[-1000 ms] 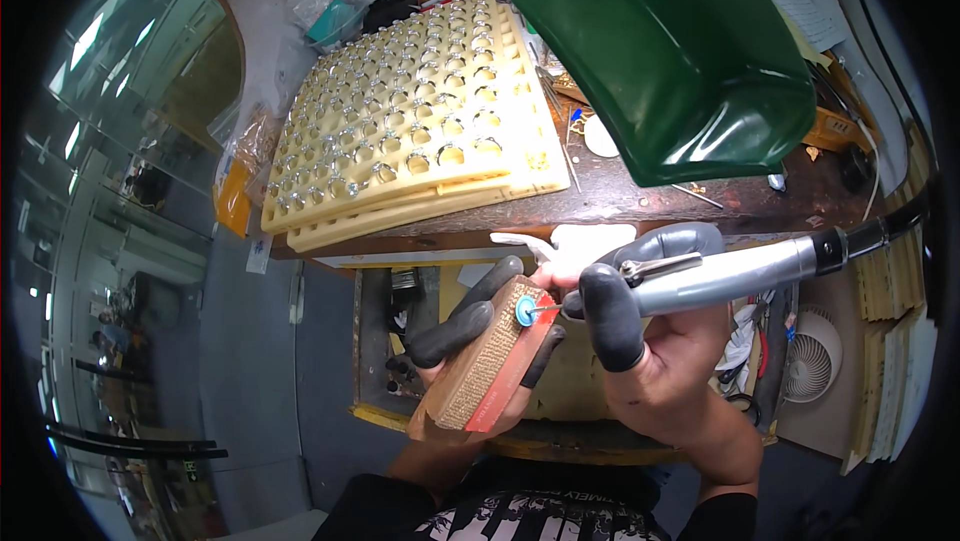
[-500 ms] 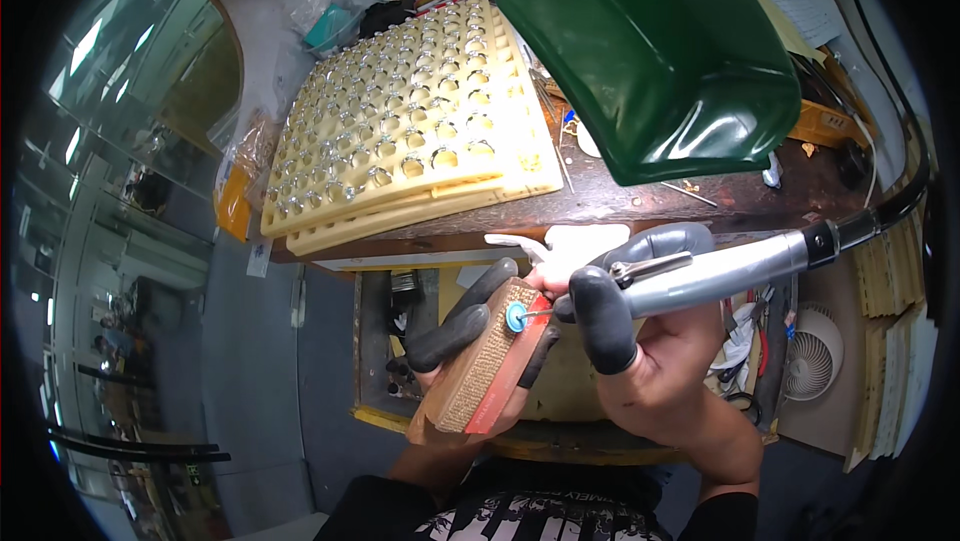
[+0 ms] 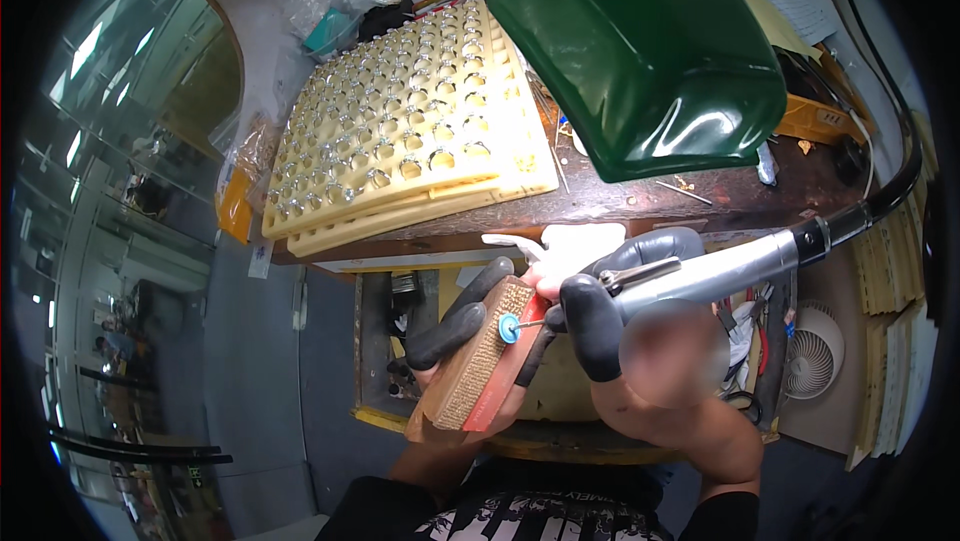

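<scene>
My left hand (image 3: 455,341), with black finger covers, grips a wooden block faced with a brown abrasive pad and a red edge (image 3: 478,369), held below the bench edge. My right hand (image 3: 640,361), also with black finger covers, grips a silver rotary handpiece (image 3: 700,276) whose black hose (image 3: 880,196) runs off to the right. The handpiece's small blue polishing wheel (image 3: 508,328) touches the abrasive face of the block.
On the brown workbench (image 3: 640,203) lies a stack of yellow trays (image 3: 400,141) holding several small metal rings. A green lamp shade (image 3: 640,51) hangs over the bench. An open drawer (image 3: 380,341) sits under my hands, a small white fan (image 3: 815,356) at the right.
The block and the handpiece have stayed almost still; the blue wheel remains against the block's face, with only a slight shift of my hands.
</scene>
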The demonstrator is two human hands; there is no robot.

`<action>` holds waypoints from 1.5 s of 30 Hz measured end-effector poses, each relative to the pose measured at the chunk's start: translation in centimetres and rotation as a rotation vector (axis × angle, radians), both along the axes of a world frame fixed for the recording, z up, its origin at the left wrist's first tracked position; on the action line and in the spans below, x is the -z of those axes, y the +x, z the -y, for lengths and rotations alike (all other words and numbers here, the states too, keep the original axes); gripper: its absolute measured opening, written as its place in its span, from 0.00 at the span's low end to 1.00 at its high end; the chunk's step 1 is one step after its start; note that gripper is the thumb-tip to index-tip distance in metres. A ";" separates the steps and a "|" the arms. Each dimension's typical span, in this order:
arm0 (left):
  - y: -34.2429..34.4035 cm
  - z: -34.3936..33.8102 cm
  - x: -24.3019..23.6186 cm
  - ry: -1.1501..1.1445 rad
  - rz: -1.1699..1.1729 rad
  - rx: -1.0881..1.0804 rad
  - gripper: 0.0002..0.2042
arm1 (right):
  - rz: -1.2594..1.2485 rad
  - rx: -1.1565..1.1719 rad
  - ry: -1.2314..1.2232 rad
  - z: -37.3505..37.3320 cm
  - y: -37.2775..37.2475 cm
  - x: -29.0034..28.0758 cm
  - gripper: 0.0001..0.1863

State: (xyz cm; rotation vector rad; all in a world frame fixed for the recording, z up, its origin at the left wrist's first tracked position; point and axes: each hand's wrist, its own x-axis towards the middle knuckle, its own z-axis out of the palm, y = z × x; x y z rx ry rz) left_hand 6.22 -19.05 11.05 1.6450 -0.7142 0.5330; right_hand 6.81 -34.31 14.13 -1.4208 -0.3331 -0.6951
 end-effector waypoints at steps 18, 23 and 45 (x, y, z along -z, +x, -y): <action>0.3 0.3 0.8 -0.187 -0.006 0.094 0.28 | -0.011 -0.016 -0.047 0.2 0.0 -0.3 0.10; 0.4 0.3 0.3 -0.097 0.032 0.027 0.28 | -0.066 -0.035 0.015 0.1 0.0 -0.1 0.10; 0.3 0.8 -0.4 -0.188 -0.016 0.122 0.20 | -0.086 -0.003 0.010 -0.2 -0.4 -0.6 0.10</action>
